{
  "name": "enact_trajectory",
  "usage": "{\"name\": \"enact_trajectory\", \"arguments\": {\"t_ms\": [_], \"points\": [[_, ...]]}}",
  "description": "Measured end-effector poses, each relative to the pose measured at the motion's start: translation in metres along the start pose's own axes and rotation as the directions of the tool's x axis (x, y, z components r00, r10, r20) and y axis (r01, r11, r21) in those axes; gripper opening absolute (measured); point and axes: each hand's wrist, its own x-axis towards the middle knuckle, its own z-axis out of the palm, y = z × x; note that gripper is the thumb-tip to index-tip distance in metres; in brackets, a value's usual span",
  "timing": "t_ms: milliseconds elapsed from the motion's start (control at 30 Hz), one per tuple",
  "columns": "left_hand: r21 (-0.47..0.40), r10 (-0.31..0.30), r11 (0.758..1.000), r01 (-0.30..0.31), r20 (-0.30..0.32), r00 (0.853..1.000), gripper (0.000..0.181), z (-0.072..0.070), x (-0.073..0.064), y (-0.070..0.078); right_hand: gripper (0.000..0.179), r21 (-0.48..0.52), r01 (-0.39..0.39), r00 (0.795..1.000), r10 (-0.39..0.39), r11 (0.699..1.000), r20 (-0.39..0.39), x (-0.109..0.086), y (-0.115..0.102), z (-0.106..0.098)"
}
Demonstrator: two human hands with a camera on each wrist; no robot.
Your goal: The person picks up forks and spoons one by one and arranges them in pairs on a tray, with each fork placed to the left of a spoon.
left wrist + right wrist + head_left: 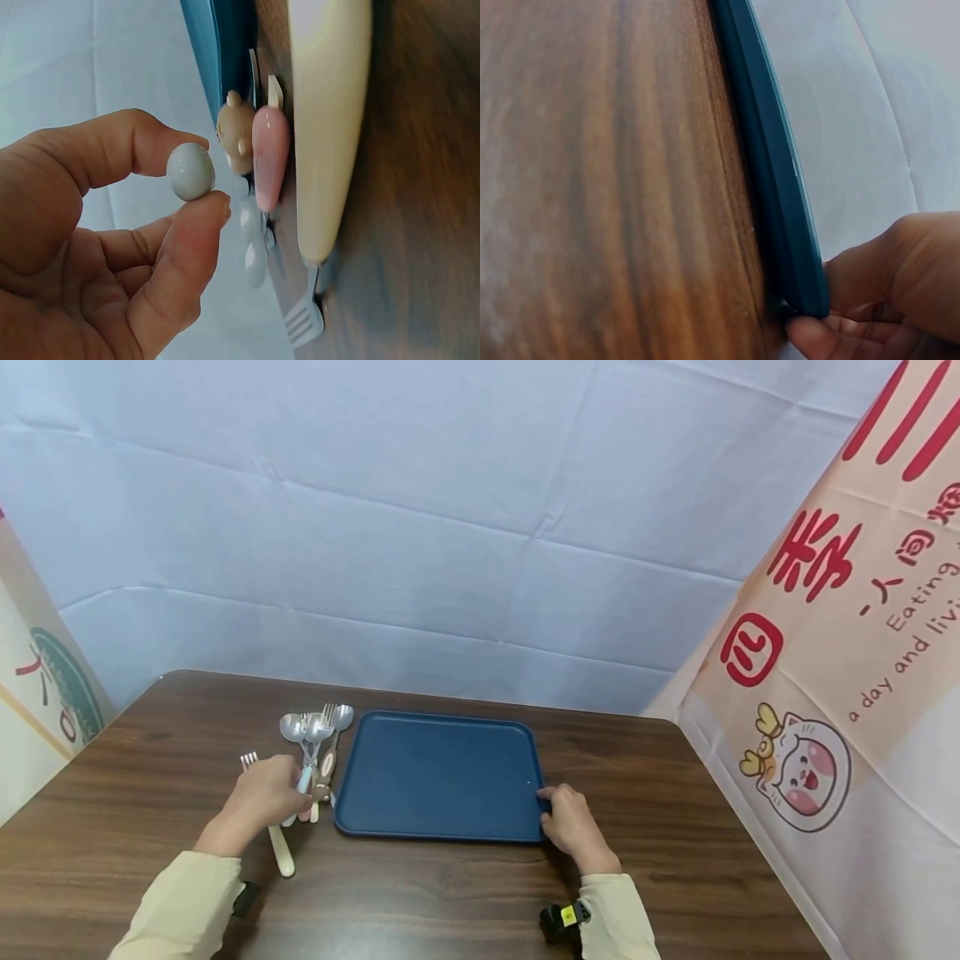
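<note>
"Where's the pale handle [190, 172]?"
"Pinched between the left hand's [266, 789] thumb and finger. Its rounded end faces the wrist, its long axis seemingly pointing away from the person; spoon or fork, I can't tell."
"And the tray [442, 777]?"
"Right of that hand, beyond the bear-shaped handle [237, 135]. The right hand [573, 827], well apart from the cutlery, grips the tray's right edge near its closer corner."
"Anything else?"
"A cream-handled fork [281, 852] on the table [375, 893], passing beneath the left hand."
</note>
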Motion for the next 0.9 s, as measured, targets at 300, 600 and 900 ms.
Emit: {"name": "enact_trajectory", "arguments": {"t_ms": [300, 600, 900], "points": [[-0.057, -0.042, 0.998, 0.04, -0.035, 0.998, 0.026, 0.009, 0.007, 0.012, 0.033, -0.002, 0.013, 1.0, -0.013, 1.0, -0.013, 0.0, 0.0, 0.0], [-0.054, -0.038, 0.998, 0.037, -0.016, 0.999, 0.035, 0.018, 0.012, 0.02, 0.033, 0.0, 0.01, 1.0, -0.01, 1.0, -0.011, 0.0, 0.0, 0.001], [-0.064, -0.052, 0.997, 0.052, 0.016, 0.999, 0.038, 0.022, 0.019, 0.029, 0.033, 0.002, 0.006, 1.0, -0.006, 1.0, -0.007, 0.0, 0.0, 0.0]]}}
